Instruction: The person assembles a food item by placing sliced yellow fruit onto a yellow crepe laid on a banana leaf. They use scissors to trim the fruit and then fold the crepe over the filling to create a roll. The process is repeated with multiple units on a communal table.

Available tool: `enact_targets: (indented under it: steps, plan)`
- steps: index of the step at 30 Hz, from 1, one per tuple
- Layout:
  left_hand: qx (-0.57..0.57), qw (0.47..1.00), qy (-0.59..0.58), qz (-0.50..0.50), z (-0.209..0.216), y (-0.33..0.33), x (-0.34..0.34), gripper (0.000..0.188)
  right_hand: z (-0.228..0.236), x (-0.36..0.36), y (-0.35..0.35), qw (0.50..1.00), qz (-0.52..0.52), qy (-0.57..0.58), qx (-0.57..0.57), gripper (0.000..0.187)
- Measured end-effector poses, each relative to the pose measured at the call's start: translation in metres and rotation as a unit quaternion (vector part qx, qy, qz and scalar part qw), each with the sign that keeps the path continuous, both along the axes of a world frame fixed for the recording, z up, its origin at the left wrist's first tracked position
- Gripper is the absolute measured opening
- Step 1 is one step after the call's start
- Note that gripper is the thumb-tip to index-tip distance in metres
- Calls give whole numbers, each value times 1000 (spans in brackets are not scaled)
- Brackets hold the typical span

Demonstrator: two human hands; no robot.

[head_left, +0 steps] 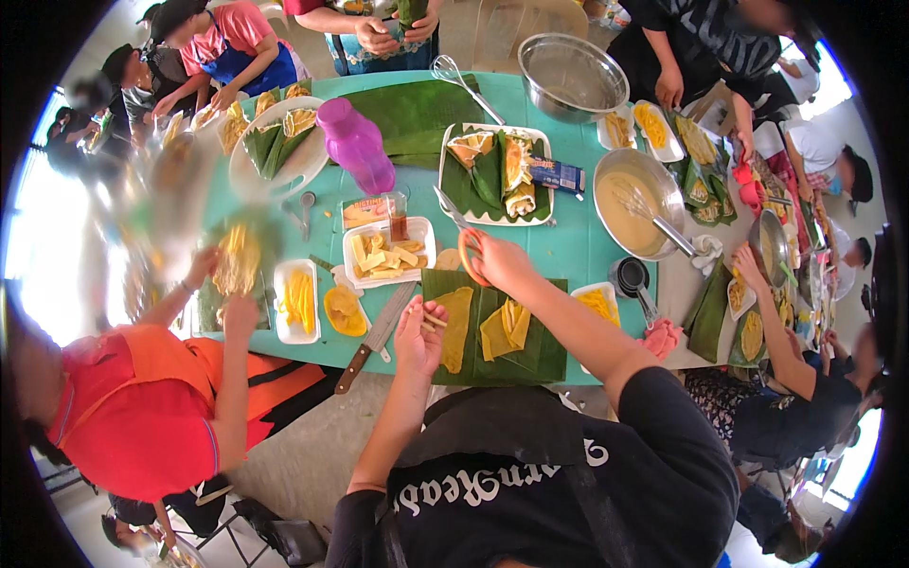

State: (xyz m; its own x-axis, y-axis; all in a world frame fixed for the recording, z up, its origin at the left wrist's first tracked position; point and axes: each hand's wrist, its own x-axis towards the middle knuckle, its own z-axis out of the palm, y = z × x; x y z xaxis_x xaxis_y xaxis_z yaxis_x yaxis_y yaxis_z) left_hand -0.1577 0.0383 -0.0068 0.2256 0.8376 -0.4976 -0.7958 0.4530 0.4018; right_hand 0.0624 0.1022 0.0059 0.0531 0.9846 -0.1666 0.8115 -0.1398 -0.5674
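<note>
My right hand [499, 262] grips a pair of scissors [471, 254] by their orange handles. Their blades point away from me and to the left, toward the white tray [546, 216] of leaf-lined wrapped food. Lower down, my left hand [418, 339] is closed, with a small pale stick-like piece [434, 321] pinched in its fingers. In front of me lies a banana leaf [540, 364], bearing a flat yellow sheet [454, 327] and a folded yellow sheet [507, 328]. A large knife [369, 339] with a wooden handle rests left of my left hand.
Beyond my left hand stands a foam tray of pale strips [383, 257]. Bowls of batter [630, 199], a steel bowl [573, 76], a purple bottle [355, 144] and measuring cups [632, 279] crowd the teal table [568, 246]. A person in red [142, 407] works close at left.
</note>
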Motion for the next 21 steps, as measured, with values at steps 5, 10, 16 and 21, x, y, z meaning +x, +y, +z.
enact_targets:
  steps: [5,10,16,21]
  plan:
    - [28,999,2,21,0,0,-27,15,-22,-34,74,989,42,-95,109,22]
    - [27,998,41,28,5,-3,-41,13,-24,-51,104,986,14,-139,89,19]
    - [21,999,36,6,2,3,-44,13,-20,-57,101,978,-21,-170,115,22]
    - [-7,996,63,-61,7,4,-34,19,12,-41,53,967,-37,-136,212,22]
